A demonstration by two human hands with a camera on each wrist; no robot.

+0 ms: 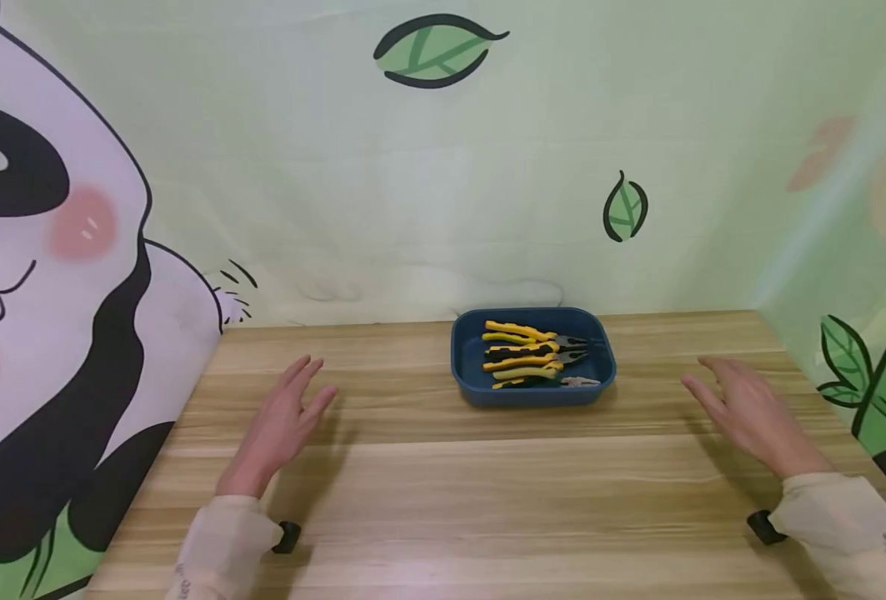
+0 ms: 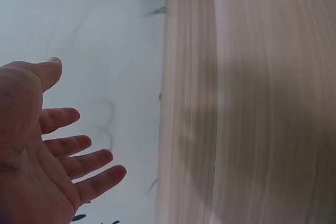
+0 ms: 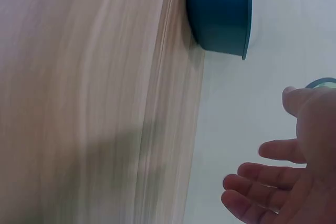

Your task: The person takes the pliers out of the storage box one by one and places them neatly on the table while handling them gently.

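Observation:
Near the back of the wooden table sits a dark blue rectangular bin (image 1: 533,398), its wall also showing in the right wrist view (image 3: 220,14). Several pliers (image 1: 521,362) with yellow and black handles lie side by side in it, handles to the left and metal jaws to the right. My left hand (image 1: 281,421) hovers over the table left of the bin, fingers spread and holding nothing. On the other side my right hand (image 1: 753,412) is held up well to the right of the bin, its fingers loosely extended and nothing in them.
The light wooden table (image 1: 412,500) runs back to a pale green cloth backdrop (image 1: 322,167) printed with leaves and a large panda (image 1: 37,250) at left. Both sleeves carry a small black device at the wrist.

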